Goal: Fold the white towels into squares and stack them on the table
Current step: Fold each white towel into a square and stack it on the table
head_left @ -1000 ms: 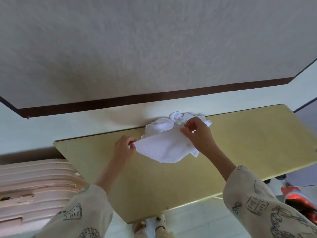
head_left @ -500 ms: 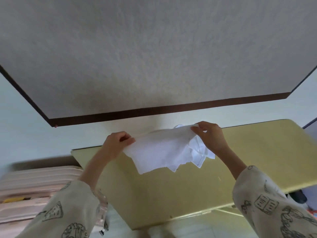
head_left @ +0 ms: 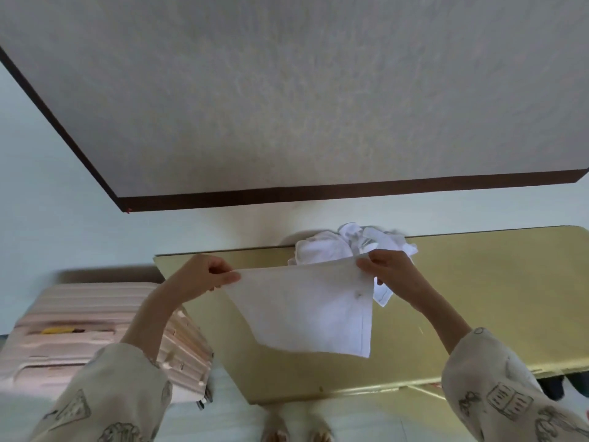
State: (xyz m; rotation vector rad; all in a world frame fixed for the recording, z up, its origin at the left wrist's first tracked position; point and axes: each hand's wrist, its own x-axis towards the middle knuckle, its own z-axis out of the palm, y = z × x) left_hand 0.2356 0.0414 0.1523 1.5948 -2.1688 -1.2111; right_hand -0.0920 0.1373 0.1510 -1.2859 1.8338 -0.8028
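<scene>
Head view: table (head_left: 478,298) fills the lower right; above it a towel (head_left: 306,311) hangs centre frame, top edge running left-right between left hand (head_left: 204,275) and right hand (head_left: 389,269), each pinching a corner.

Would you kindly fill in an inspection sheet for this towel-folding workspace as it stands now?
Surface: yellow table, set against the wall.
Job's things: one white towel held spread above the table; crumpled towel pile at the table's far edge; no folded stack seen.
Clutter: nothing seen.
Grippers: left hand and right hand each pinch a top corner of the towel.
Cables: nothing seen.
Surroundings: pink suitcase left of the table; dark-edged wall panel above.
</scene>
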